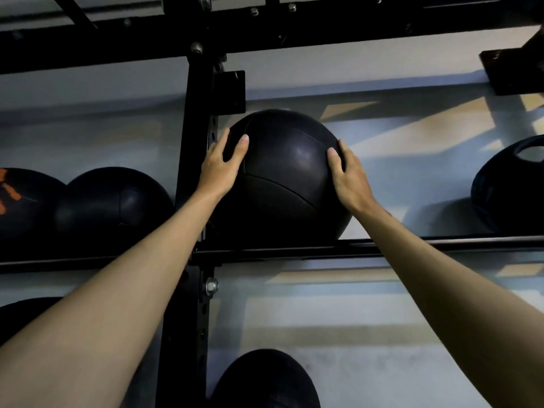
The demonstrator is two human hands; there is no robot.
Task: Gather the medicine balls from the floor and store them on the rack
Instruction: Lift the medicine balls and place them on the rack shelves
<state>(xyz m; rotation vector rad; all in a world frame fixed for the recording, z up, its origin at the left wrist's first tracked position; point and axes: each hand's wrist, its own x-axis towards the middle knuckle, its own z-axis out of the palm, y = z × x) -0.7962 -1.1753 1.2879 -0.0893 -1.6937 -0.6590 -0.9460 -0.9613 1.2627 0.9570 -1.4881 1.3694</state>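
A large black medicine ball sits on the middle rail of the black steel rack, just right of the rack's upright post. My left hand grips the ball's left side, thumb spread across its front. My right hand grips the ball's right side, fingers wrapped over its curve. Both arms reach up and forward from the bottom corners.
Two black balls rest left of the post on the same level, one with orange marks. A handled ball sits at far right. Another ball lies on the level below. A pale wall stands behind.
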